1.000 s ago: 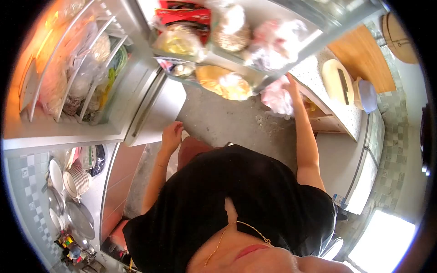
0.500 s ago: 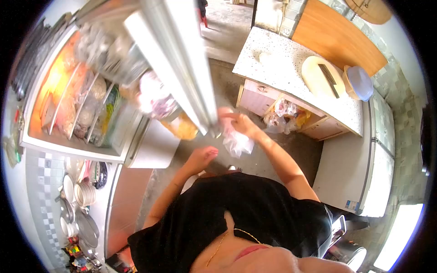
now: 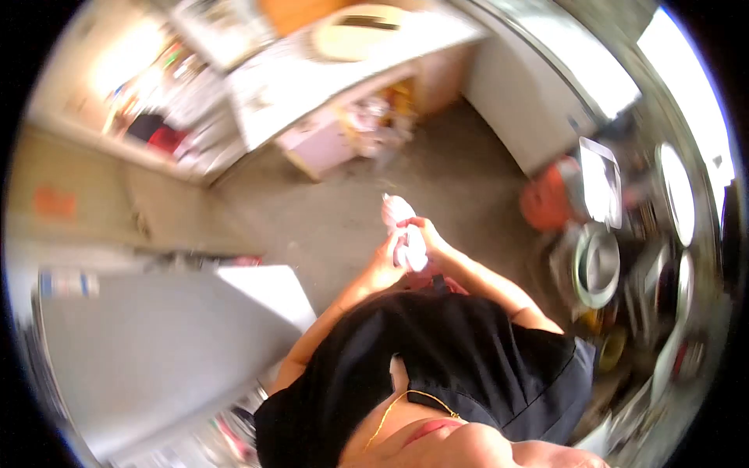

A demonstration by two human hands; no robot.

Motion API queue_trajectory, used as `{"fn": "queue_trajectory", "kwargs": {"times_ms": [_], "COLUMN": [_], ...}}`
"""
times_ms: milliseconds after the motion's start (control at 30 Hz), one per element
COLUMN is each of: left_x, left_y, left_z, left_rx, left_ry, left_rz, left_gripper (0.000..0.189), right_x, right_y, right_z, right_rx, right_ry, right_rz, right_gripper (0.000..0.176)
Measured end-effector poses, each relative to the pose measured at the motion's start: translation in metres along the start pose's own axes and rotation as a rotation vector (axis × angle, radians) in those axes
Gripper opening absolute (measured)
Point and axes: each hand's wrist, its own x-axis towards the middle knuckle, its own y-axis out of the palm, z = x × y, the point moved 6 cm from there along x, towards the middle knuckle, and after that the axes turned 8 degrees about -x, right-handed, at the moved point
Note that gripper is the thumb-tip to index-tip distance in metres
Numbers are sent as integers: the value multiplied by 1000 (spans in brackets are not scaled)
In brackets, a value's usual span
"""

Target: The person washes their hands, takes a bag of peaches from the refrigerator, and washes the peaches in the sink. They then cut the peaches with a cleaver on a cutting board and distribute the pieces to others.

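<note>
A small pinkish-white plastic bag [image 3: 398,209] is held in front of my body, over the floor. My left hand [image 3: 384,264] is closed on its left side, with the fingers wrapped against the plastic. My right hand [image 3: 427,235] grips the same bag from the right, its fingers close to those of the left. Part of the bag bulges above the hands, and a white part [image 3: 416,251] hangs between them. What lies inside it cannot be made out.
A closed fridge [image 3: 164,335] stands at left. Ahead is a speckled counter [image 3: 281,93] bearing a cutting board [image 3: 331,43] with a dark knife-like object, with bags on a shelf [image 3: 378,125] below. A white appliance [image 3: 530,86], an orange-red container [image 3: 546,199] and bowls [image 3: 597,265] are at right.
The view has turned right, away from the fridge, whose open door is now shut. My left hand, earlier apart and empty, has joined my right hand on the plastic bag.
</note>
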Motion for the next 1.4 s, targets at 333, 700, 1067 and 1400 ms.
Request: {"fn": "queue_trajectory", "kwargs": {"times_ms": [333, 700, 1067, 1400], "left_x": [23, -97, -177, -275], "left_y": [232, 563, 836, 1063], "left_z": [-71, -151, -144, -227], "left_rx": [-657, -604, -210, -230], "left_ry": [-209, -373, -527, -865], "left_rz": [290, 1476, 1667, 1936], "left_gripper": [21, 46, 44, 20], "right_x": [-265, -602, -808, -963], "right_y": [-172, -241, -318, -366], "right_z": [-76, -186, -277, -290], "right_rx": [630, 811, 764, 1017], "right_ry": [-337, -784, -590, -1066], "right_rz": [-684, -1047, -1674, -1940], "right_gripper": [31, 38, 28, 67]}}
